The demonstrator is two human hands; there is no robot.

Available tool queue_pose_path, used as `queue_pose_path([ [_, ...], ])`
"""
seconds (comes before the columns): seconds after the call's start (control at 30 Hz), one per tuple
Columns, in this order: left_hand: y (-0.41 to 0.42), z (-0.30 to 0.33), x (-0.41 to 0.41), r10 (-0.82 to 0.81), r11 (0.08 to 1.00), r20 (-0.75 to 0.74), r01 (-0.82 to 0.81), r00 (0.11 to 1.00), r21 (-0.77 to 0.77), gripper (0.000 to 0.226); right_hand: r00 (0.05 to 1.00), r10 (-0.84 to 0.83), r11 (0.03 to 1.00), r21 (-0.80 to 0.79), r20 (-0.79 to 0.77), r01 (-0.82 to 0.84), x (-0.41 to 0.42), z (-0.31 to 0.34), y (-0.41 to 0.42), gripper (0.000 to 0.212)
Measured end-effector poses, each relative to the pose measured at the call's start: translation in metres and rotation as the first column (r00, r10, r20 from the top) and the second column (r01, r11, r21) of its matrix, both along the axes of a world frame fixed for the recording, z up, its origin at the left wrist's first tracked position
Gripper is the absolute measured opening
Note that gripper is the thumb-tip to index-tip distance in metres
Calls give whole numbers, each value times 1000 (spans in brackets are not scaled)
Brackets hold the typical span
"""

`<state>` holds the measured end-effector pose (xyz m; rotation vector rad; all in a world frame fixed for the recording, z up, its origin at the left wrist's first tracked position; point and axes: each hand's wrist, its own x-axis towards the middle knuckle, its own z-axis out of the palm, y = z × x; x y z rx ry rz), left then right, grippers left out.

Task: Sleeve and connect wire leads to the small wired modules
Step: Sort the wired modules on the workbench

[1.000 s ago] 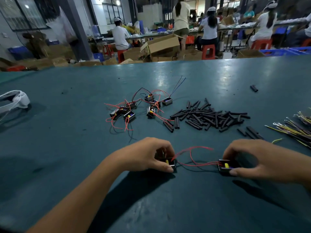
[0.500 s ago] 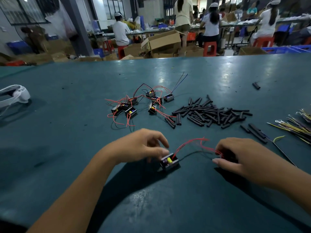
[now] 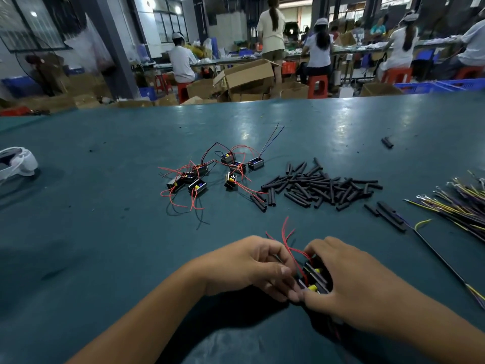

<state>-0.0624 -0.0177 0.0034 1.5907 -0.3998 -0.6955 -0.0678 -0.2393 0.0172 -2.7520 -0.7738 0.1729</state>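
Red leads (image 3: 287, 241) are rising toward mid-frame from two modules (image 3: 313, 281) that the left hand (image 3: 252, 266) and right hand (image 3: 349, 279) are pinching together at lower centre; black sleeves (image 3: 320, 186) are lying above-right, nearer the right hand.

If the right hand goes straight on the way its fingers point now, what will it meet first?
The right hand points left across the held modules, so it would probably meet the left hand first; their fingertips already look to be touching, though depth is unclear.
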Motion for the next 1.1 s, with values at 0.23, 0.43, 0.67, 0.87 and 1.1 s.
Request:
queue_pose_path([
  [0.23, 28, -7, 24, 419, 855, 405, -503, 813, 126, 14, 990, -129, 991, -33, 54, 131, 47, 31, -25, 52],
  [0.43, 42, -1, 71, 195, 606, 847, -740, 494, 292, 14, 871, -412, 888, -96, 267, 450, 214, 55, -89, 48],
  [0.67, 67, 12, 163, 180, 213, 796, -813, 578, 542, 29, 846, -488, 798, -282, 217, 533, 264, 11, -124, 51],
  [0.87, 66, 13, 185, 664, 468, 400, -768, 632, 437, 21, 774, -572, 790, -71, 272, 609, 262, 5, -123, 71],
  [1.1, 72, 79, 167, 756, 616, -132, -765, 641, -188, 11, 877, -322, 924, 320, 358, 209, 222, 36, -51, 42],
])
